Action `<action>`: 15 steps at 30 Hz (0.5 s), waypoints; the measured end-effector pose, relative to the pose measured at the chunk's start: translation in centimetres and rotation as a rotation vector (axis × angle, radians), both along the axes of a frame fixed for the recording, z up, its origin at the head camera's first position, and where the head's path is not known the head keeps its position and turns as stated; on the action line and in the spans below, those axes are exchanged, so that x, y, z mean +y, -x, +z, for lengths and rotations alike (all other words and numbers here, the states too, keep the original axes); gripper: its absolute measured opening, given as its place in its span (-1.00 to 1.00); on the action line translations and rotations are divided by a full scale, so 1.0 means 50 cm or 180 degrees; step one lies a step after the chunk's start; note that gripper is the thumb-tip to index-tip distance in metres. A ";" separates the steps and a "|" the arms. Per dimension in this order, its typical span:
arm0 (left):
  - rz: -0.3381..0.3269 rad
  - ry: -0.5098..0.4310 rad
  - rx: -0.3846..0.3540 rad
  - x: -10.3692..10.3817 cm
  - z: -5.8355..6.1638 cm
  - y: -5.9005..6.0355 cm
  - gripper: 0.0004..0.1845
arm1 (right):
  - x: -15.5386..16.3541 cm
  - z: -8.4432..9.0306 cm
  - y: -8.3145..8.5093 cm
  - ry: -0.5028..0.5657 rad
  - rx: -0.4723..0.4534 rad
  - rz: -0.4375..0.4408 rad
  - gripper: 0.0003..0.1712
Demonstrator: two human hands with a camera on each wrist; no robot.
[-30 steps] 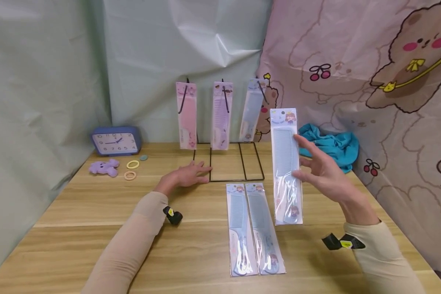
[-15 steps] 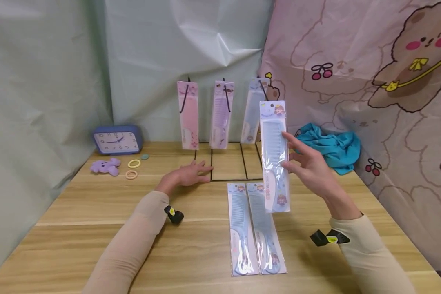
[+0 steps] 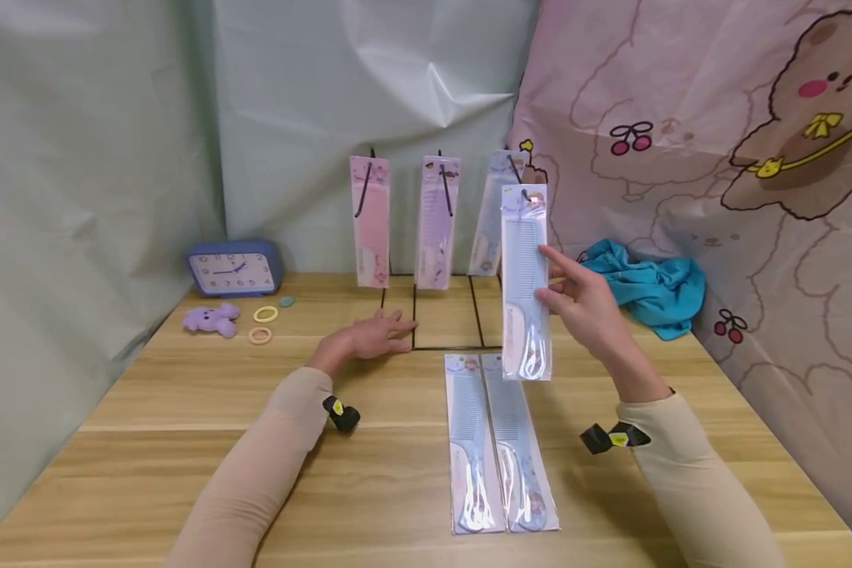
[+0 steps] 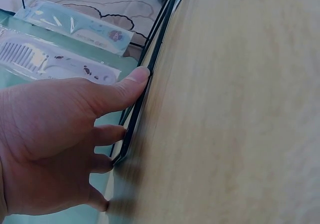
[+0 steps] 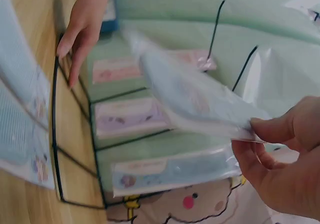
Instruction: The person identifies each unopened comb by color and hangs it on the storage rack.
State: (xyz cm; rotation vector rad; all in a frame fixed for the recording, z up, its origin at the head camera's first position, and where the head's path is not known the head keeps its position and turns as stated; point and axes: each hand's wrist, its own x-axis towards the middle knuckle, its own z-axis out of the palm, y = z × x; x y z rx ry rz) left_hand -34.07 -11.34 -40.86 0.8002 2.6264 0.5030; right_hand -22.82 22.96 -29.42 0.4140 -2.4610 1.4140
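My right hand (image 3: 588, 304) pinches the right edge of a packaged light-blue comb (image 3: 521, 260) between thumb and fingers. The comb hangs upright above the table, in front of the wire rack's right side; in the right wrist view it is blurred. My left hand (image 3: 369, 335) lies spread at the left of the black wire rack (image 3: 454, 348), with its thumb (image 4: 137, 77) and fingertips touching the base wire. On the rack's hooks hang a pink comb pack (image 3: 372, 229), a purple one (image 3: 438, 229) and a blue one (image 3: 488, 229).
Two packaged blue combs (image 3: 471, 442) lie side by side in front of the rack. At the left are a blue clock (image 3: 233, 268), a purple plush toy (image 3: 211, 319) and several small rings (image 3: 266, 314). A teal cloth (image 3: 646, 284) is bunched at the back right.
My right hand has carried the comb pack left and farther from me, to just in front of the hanging blue pack. My left hand stays at the rack's base.
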 end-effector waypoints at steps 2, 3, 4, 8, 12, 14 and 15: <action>-0.0005 0.0011 0.0004 0.000 0.000 0.001 -0.35 | -0.002 -0.004 0.019 0.0063 -0.0029 -0.0142 -0.29; -0.0016 0.0014 0.0000 -0.001 -0.001 0.002 -0.35 | -0.003 -0.007 0.028 0.0085 -0.0052 -0.0214 -0.31; -0.0045 0.0020 0.0013 0.000 -0.001 0.003 -0.35 | -0.003 -0.010 0.038 0.0136 -0.0072 -0.0267 -0.33; -0.0135 0.0031 0.0079 0.000 -0.003 0.005 -0.34 | -0.008 -0.016 0.073 0.0237 -0.0122 -0.0408 -0.34; -0.0147 0.0036 0.0134 -0.001 0.000 0.005 -0.33 | -0.017 -0.011 0.107 0.0240 -0.0124 -0.0471 -0.35; -0.0140 0.0033 0.0136 -0.002 0.001 0.005 -0.33 | -0.022 -0.008 0.124 0.0233 -0.0121 -0.0493 -0.35; -0.0134 0.0028 0.0133 -0.003 0.001 0.005 -0.33 | -0.025 -0.007 0.132 0.0231 -0.0118 -0.0498 -0.35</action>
